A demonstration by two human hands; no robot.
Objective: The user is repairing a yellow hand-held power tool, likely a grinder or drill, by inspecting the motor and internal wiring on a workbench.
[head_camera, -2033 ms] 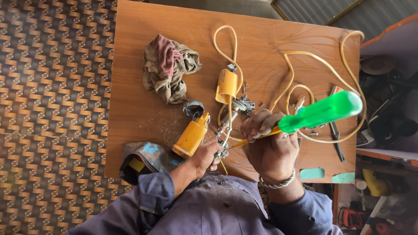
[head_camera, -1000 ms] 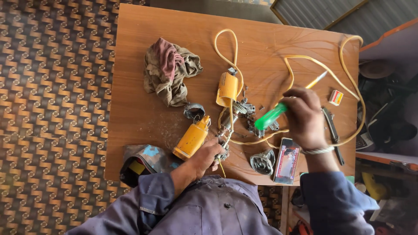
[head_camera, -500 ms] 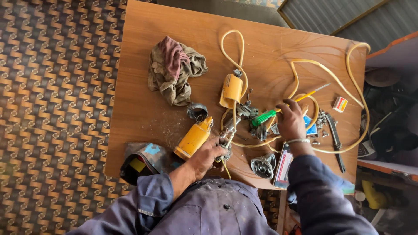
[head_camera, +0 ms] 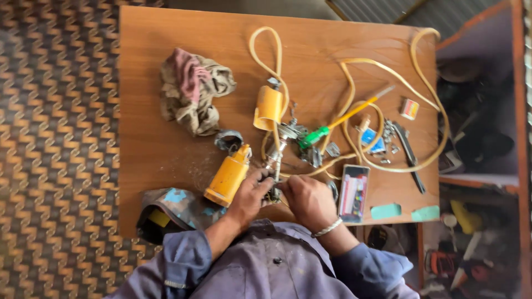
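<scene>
Head view. Metal shaft assembly (head_camera: 275,160) lies on the wooden table (head_camera: 160,111), long axis running from the near edge away toward a yellow cap (head_camera: 269,107); its near end sits between both hands. Left hand (head_camera: 250,195) curls narrowly, fingertips pinching that near end from the left. Right hand (head_camera: 308,200), bracelet at the wrist, closes on the same end from the right, knuckles up; what else it grips cannot be told. Yellow housing (head_camera: 228,175) lies just left of the shaft, tilted, narrow end away. Green-handled screwdriver (head_camera: 338,122) rests apart, slanting up right across the yellow cable (head_camera: 426,111). Rag (head_camera: 191,91) lies far left.
</scene>
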